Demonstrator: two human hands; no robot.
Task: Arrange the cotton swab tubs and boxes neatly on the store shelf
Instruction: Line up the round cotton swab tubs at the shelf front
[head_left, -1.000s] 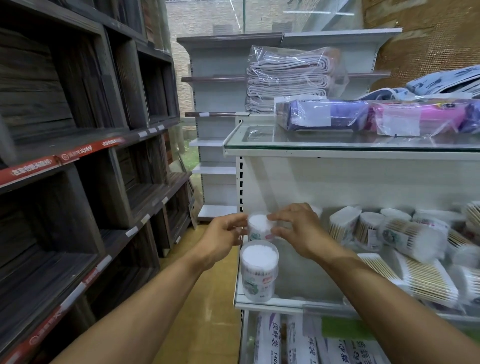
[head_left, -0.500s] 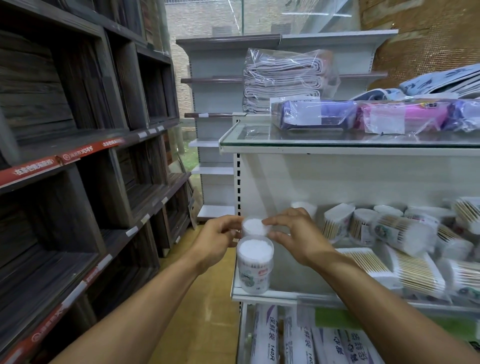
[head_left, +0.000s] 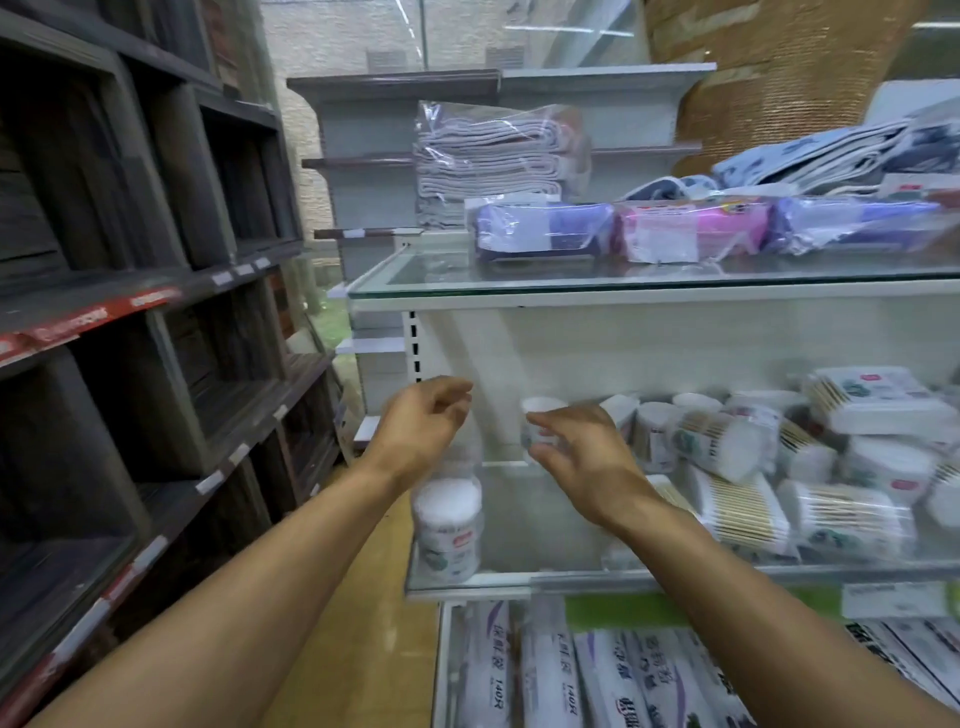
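Fingers (head_left: 540, 423) of my right hand (head_left: 587, 457), at centre frame, are curled toward a small white tub (head_left: 540, 415) standing upright at the back of the glass shelf (head_left: 571, 577); the fingertips overlap its label, but motion blur leaves me unable to tell whether they pinch it or merely touch it. My left hand (head_left: 421, 431), just left of centre, holds nothing, its fingers loosely curled and apart from the tub. A second, larger tub (head_left: 447, 530) stands upright at the shelf's front left corner, below and between both hands, touched by neither. Finding: the small tub lies directly beyond the right fingertips, its long axis vertical, and the right hand is clearly the nearer; the left hand sits well to the tub's left. To the right of frame, a jumble of swab tubs and flat boxes (head_left: 852, 467) lies tipped on its sides, long axes roughly horizontal, not yet ordered. Judgement: the coming move turns on the right hand setting the small tub in line behind the front one, and most of the arranging remains to be done. Risk: knocking the front tub off the shelf's edge
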